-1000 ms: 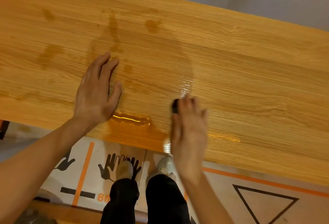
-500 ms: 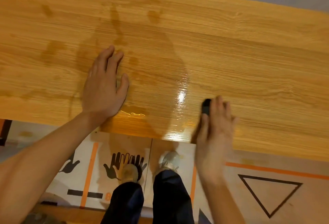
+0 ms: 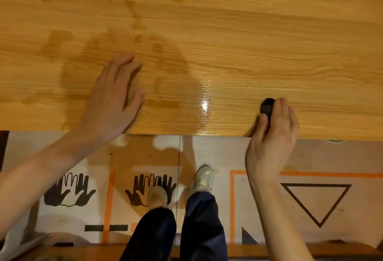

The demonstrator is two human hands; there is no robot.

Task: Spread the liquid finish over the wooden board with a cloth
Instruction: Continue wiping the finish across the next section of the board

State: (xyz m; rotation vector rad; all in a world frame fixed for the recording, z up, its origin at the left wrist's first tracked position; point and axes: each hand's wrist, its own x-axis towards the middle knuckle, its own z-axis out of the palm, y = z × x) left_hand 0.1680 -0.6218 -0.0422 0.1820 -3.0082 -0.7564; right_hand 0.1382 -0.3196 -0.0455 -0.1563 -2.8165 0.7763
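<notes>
Left hand (image 3: pixel 109 97) at 9 o'clock, fingers straight, flat on wooden board (image 3: pixel 269 43). Glossy wet finish (image 3: pixel 204 105) at centre, near board's front edge. Right hand (image 3: pixel 271 136) at 3 o'clock, pinching dark cloth (image 3: pixel 267 106) against board.

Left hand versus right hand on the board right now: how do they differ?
The left hand lies flat with straight fingers, pressing the wooden board; the right hand is curled around a dark cloth. The left rests among dull, darker stains; the right sits right of the glossy wet patch, over drier-looking wood. Both are near the board's front edge.
</notes>
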